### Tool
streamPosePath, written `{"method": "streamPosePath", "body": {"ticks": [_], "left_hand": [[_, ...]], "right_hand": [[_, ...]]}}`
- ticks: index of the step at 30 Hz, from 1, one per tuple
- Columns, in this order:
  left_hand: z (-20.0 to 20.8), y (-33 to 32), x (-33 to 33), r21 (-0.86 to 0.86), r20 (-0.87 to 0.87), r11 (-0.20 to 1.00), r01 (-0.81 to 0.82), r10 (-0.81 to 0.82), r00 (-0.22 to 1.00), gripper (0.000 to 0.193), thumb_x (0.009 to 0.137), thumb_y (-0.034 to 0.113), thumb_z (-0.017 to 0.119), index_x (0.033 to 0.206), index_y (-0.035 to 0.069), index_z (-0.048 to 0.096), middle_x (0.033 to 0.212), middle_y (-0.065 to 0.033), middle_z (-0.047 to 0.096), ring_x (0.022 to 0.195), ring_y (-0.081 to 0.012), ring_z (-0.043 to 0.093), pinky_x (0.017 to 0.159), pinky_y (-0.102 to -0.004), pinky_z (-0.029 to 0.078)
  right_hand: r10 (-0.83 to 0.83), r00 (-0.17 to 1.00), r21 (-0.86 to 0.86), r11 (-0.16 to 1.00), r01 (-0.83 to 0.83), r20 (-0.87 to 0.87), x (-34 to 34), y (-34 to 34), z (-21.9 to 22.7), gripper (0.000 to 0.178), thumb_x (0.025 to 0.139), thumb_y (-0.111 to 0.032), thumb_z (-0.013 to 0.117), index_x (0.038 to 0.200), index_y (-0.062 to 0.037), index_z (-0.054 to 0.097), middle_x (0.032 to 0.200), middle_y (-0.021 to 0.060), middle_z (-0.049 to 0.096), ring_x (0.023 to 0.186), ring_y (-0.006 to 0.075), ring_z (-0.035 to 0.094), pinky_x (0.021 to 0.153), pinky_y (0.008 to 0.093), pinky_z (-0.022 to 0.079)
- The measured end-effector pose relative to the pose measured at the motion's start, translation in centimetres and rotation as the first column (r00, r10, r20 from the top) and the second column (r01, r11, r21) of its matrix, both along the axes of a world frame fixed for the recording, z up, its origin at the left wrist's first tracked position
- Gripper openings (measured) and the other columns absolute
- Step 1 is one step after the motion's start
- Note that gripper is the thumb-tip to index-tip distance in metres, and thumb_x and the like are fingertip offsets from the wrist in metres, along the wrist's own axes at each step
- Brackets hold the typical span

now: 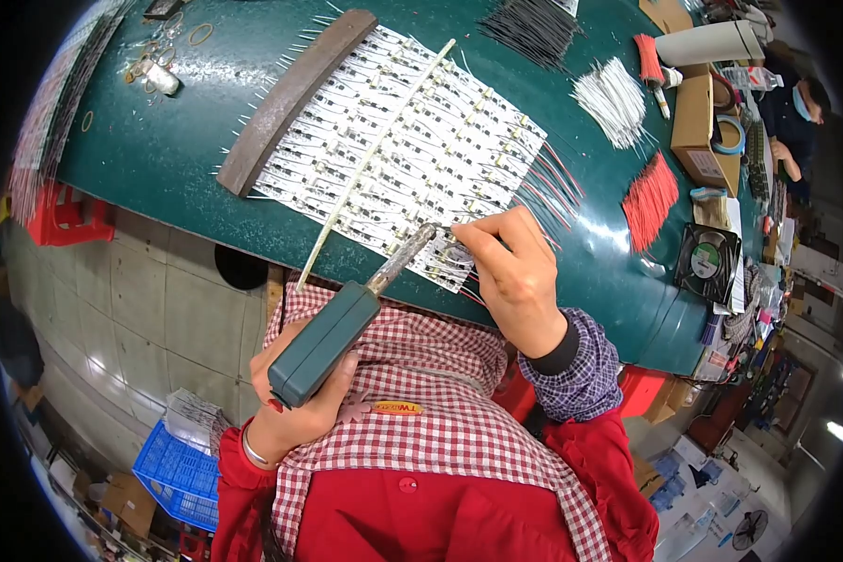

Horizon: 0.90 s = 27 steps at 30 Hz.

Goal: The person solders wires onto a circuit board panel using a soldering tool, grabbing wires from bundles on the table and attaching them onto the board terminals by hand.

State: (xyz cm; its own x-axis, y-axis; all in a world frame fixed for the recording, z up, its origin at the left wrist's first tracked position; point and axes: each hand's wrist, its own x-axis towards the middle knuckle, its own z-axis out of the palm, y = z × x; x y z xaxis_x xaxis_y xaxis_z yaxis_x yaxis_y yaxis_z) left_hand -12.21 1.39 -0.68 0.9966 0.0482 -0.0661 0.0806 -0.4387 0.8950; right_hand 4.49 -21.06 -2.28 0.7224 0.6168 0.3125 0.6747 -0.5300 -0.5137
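My left hand [302, 423] is wrapped round the dark green handle of a soldering iron [320, 345]. The iron's metal tip touches or hovers just above the near edge of a white panel of small circuit boards [398, 155], dotted with black parts and fine wires. Thumb and forefinger of my right hand [517, 272] are pinched together right beside that tip; whatever lies between them is too small to make out. Several red wires [554, 187] stick out from the panel's right edge. A pale thin stick [379, 140] lies across the panel, and a dark curved bar [295, 103] rests on its left side.
On the green table [159, 140], bundles of black wires [531, 30], white wires [611, 101] and red wires [650, 201] lie beyond the panel. A cardboard box [695, 122] stands at the right. A blue crate [173, 473] sits on the floor. Another person [801, 122] is at far right.
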Motion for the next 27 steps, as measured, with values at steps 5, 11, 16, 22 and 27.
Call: {"method": "streamPosePath", "body": {"ticks": [5, 11, 16, 22, 27], "left_hand": [[0.2, -0.1, 0.1, -0.028, -0.057, 1.000, -0.004, 0.002, 0.998, 0.020, 0.083, 0.005, 0.072, 0.101, -0.004, 0.070, 0.092, -0.0149, 0.068, 0.073, -0.0245, 0.068, 0.065, -0.0336, 0.055], [0.3, -0.1, 0.1, -0.028, -0.084, 1.000, -0.007, 0.005, 0.996, 0.019, 0.082, 0.006, 0.072, 0.099, -0.003, 0.070, 0.089, -0.0142, 0.066, 0.069, -0.0242, 0.067, 0.062, -0.0342, 0.054], [-0.6, 0.1, -0.2, 0.043, 0.071, 0.999, 0.007, -0.010, 0.997, 0.020, 0.082, 0.005, 0.072, 0.099, -0.005, 0.070, 0.088, -0.0161, 0.068, 0.069, -0.0253, 0.068, 0.061, -0.0336, 0.055], [-0.1, -0.3, -0.3, -0.070, 0.011, 0.992, -0.108, 0.109, 0.994, 0.022, 0.081, 0.003, 0.073, 0.100, -0.008, 0.070, 0.090, -0.0186, 0.069, 0.071, -0.0269, 0.070, 0.062, -0.0335, 0.056], [-0.4, 0.0, -0.6, -0.044, 0.002, 0.996, -0.073, 0.073, 0.997, 0.022, 0.081, 0.002, 0.073, 0.100, -0.008, 0.069, 0.091, -0.0189, 0.070, 0.074, -0.0271, 0.071, 0.064, -0.0344, 0.057]], "right_hand": [[-0.001, 1.000, -0.009, 1.000, 0.001, 0.008, -0.1, 0.0, -0.1, 0.034, 0.069, 0.013, 0.071, 0.099, -0.0025, 0.072, 0.087, 0.0083, 0.063, 0.079, 0.0265, 0.060, 0.067, 0.0361, 0.050], [0.040, 0.998, -0.023, 0.999, -0.039, 0.055, 0.0, 0.1, 0.0, 0.037, 0.063, 0.012, 0.064, 0.099, 0.0019, 0.069, 0.088, 0.0096, 0.060, 0.081, 0.0270, 0.059, 0.065, 0.0368, 0.050], [0.024, 0.998, -0.020, 1.000, -0.023, 0.059, 0.0, 0.3, 0.0, 0.035, 0.067, 0.012, 0.068, 0.099, -0.0008, 0.070, 0.088, 0.0090, 0.061, 0.080, 0.0266, 0.060, 0.066, 0.0366, 0.050], [0.014, 0.997, -0.024, 1.000, -0.013, 0.070, -0.2, 0.1, -0.1, 0.034, 0.067, 0.012, 0.068, 0.099, -0.0014, 0.070, 0.085, 0.0091, 0.059, 0.078, 0.0261, 0.060, 0.064, 0.0362, 0.050], [-0.004, 0.999, -0.022, 1.000, 0.004, 0.039, -0.4, 0.2, -0.2, 0.034, 0.069, 0.013, 0.071, 0.099, -0.0034, 0.072, 0.080, 0.0083, 0.057, 0.073, 0.0255, 0.059, 0.063, 0.0355, 0.049]]}}
